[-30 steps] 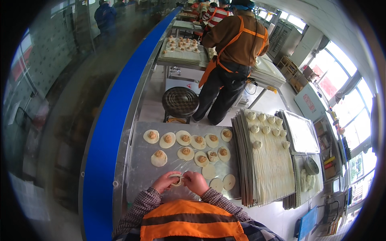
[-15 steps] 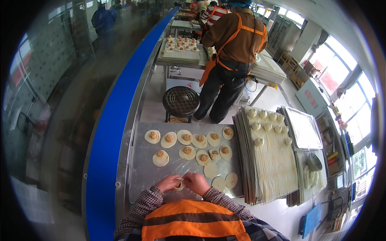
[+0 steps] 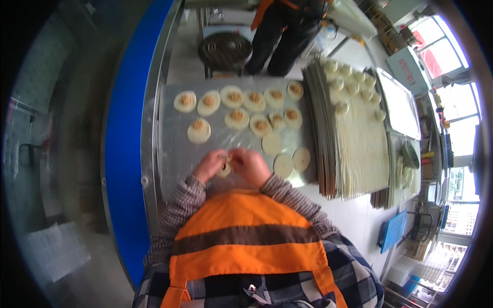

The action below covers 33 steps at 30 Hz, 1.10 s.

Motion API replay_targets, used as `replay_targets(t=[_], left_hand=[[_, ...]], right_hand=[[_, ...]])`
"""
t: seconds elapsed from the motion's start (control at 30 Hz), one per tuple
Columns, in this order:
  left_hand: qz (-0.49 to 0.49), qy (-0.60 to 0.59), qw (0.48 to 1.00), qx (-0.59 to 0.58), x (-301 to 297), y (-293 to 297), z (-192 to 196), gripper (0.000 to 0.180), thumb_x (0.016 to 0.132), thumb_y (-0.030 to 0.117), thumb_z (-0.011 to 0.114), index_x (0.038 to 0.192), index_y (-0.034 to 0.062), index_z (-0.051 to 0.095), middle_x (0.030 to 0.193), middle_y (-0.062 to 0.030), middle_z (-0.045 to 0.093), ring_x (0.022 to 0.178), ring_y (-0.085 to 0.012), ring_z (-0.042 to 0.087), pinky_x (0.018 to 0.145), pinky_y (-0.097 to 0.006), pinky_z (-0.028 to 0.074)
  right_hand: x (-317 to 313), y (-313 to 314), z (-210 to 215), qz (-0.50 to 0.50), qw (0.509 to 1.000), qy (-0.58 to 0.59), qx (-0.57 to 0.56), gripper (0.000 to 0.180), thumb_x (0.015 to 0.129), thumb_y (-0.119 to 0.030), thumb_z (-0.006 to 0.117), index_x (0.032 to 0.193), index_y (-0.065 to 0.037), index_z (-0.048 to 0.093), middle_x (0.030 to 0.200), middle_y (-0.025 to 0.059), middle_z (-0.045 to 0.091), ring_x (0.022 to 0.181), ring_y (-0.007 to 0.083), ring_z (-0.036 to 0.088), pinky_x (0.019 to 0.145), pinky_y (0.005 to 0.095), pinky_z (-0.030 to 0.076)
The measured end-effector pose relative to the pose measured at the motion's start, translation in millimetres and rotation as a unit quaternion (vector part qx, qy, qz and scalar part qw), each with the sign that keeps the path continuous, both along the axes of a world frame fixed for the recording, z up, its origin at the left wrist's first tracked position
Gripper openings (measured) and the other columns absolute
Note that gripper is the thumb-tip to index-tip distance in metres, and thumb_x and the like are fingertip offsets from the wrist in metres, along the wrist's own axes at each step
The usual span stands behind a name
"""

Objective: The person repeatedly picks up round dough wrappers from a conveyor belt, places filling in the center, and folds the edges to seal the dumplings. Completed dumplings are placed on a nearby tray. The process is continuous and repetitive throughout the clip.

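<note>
Both hands meet over the near part of the metal table (image 3: 177, 154). My left hand (image 3: 209, 165) and my right hand (image 3: 250, 166) are closed on the edge of one small bun (image 3: 224, 170), pinching its dough between the fingertips. A dark gap shows in the bun; my fingers cover much of the rest. Beyond them lie several round dough wrappers topped with brownish filling, among them a filled wrapper (image 3: 198, 131) on the left and a partly folded one (image 3: 277, 121). Three plain wrappers lie right of my hands, the nearest plain wrapper (image 3: 283, 166) beside my right hand.
At the right stands a tall stack of trays (image 3: 359, 159), several closed buns (image 3: 354, 88) on its top. Past it are another tray (image 3: 398, 110) and a dark bowl (image 3: 410, 154). A blue belt (image 3: 120, 154) runs along the left. Ahead are a round stool (image 3: 225, 50) and a person's legs (image 3: 282, 38).
The view has tilted downward, so the table and stool appear higher. Both hands remain on the same bun, with the right fingers slightly shifted along its edge.
</note>
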State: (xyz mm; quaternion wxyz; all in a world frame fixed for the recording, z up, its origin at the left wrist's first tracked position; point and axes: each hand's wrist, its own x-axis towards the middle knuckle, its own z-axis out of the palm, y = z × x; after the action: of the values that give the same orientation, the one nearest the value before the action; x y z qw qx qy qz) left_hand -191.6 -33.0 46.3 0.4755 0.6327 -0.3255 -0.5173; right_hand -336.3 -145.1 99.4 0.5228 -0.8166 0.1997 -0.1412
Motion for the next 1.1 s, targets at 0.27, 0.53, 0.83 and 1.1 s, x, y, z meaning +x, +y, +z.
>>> replay_targets(t=[0.27, 0.53, 0.83, 1.1], left_hand=[[0.235, 0.265, 0.934, -0.050, -23, -1, 29, 0.041, 0.099, 0.038, 0.042, 0.107, 0.0015, 0.059, 0.094, -0.0049, 0.062, 0.084, -0.0117, 0.060, 0.072, -0.027, 0.049], [0.277, 0.167, 0.945, -0.054, -32, -1, 18, 0.057, 0.098, 0.054, 0.036, 0.099, 0.0026, 0.060, 0.077, -0.0042, 0.061, 0.059, -0.0114, 0.058, 0.046, -0.024, 0.043], [0.154, 0.248, 0.956, 0.017, -21, 5, 37, 0.063, 0.095, 0.063, 0.028, 0.101, 0.0070, 0.057, 0.075, -0.0014, 0.060, 0.058, -0.0102, 0.057, 0.043, -0.021, 0.039], [0.148, 0.243, 0.958, -0.010, -18, 10, 23, 0.061, 0.094, 0.064, 0.030, 0.105, 0.0092, 0.055, 0.082, -0.0001, 0.059, 0.064, -0.0082, 0.057, 0.047, -0.020, 0.041]], right_hand=[[-2, -5, -3, -0.054, 0.965, 0.011, 0.255, 0.010, 0.085, -0.004, 0.063, 0.091, 0.003, 0.059, 0.070, 0.0076, 0.065, 0.062, 0.0137, 0.064, 0.056, 0.0258, 0.049], [-4, -3, 0, -0.032, 0.984, -0.013, 0.176, 0.012, 0.085, 0.001, 0.063, 0.096, 0.003, 0.059, 0.078, 0.0051, 0.063, 0.066, 0.0120, 0.062, 0.058, 0.0245, 0.050], [-3, -3, 1, -0.015, 0.948, -0.014, 0.317, 0.020, 0.080, 0.001, 0.065, 0.100, 0.000, 0.061, 0.078, 0.0054, 0.062, 0.068, 0.0157, 0.062, 0.062, 0.0280, 0.051], [-5, 3, 1, 0.007, 0.995, -0.100, 0.005, 0.016, 0.080, 0.000, 0.065, 0.096, 0.001, 0.061, 0.078, 0.0051, 0.063, 0.067, 0.0135, 0.062, 0.060, 0.0266, 0.049]])
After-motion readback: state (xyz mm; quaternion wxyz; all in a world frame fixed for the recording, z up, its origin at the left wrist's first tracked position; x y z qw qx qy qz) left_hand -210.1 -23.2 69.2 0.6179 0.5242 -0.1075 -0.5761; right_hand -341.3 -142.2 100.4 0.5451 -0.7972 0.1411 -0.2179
